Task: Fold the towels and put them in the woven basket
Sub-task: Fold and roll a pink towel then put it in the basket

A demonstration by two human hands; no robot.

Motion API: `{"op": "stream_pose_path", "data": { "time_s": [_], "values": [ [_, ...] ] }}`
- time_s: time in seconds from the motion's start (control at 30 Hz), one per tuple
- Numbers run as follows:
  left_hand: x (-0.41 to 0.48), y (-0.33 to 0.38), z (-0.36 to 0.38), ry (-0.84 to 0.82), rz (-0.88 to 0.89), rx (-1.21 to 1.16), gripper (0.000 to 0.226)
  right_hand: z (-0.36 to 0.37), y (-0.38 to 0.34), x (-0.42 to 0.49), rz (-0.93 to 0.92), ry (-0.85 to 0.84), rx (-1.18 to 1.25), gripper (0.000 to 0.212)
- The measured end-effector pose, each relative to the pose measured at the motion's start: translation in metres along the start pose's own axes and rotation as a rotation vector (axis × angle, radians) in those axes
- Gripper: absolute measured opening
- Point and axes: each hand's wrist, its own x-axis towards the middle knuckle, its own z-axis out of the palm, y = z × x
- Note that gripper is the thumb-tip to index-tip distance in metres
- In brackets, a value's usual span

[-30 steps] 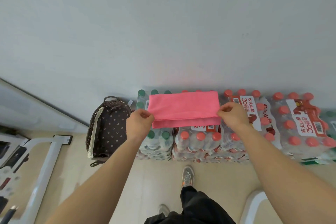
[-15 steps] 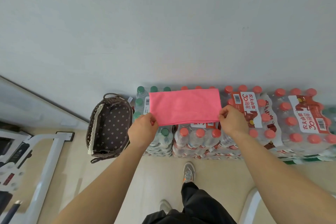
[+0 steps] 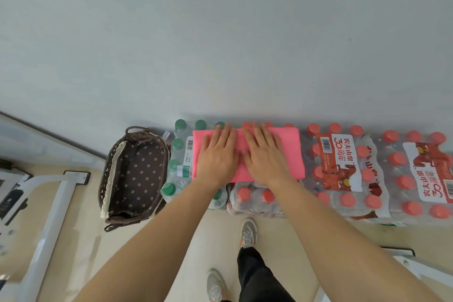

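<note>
As two hands [image 3: 217,158] [image 3: 264,157] press — one towel [image 3: 291,154], folded.

The label [image 3: 339,162] on the red-capped bottle pack [image 3: 323,197] right of centre reads 农夫山泉 and 30周年, with a barcode above. The second label [image 3: 429,174], on the far-right pack [image 3: 414,208], carries the same words. The barcode sticker [image 3: 189,148] on the green-capped pack [image 3: 177,146] is too small to read.

Both arms are reaching forward, bare forearms converging toward the middle. Left hand [image 3: 217,155] is lying palm down, fingers straight and slightly spread, pressing flat on the towel [image 3: 291,152]. Right hand [image 3: 263,158] is pressing likewise just beside it, thumbs close together.
</note>
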Motion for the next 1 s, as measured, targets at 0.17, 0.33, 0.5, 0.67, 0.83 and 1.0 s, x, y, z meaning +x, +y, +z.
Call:
{"op": "stream_pose_path", "data": {
  "time_s": [0.17,0.33,0.5,0.67,0.83,1.0],
  "values": [
    [-0.005,-0.028,0.013,-0.025,-0.08,0.022,0.07,0.015,0.031,-0.003,0.002,0.022,-0.054,0.067],
    [-0.012,-0.047,0.004,-0.035,-0.202,-0.004,0.067,0.009,0.042,-0.007,0.09,0.022,-0.028,0.068],
    [-0.005,-0.044,-0.004,0.024,-0.206,-0.029,0.054,0.006,0.038,-0.005,0.092,-0.006,-0.032,0.07],
    [0.019,-0.054,-0.023,0.086,-0.27,-0.11,0.041,0.001,0.021,-0.007,-0.055,0.077,-0.082,0.065],
    [0.042,-0.061,-0.044,-0.121,-0.35,-0.17,0.036,0.0,-0.028,-0.009,-0.195,0.109,0.007,0.047],
    [0.05,-0.076,-0.063,-0.278,-0.348,-0.355,0.034,0.004,-0.084,-0.013,-0.194,0.106,0.059,0.031]
  ]
}}
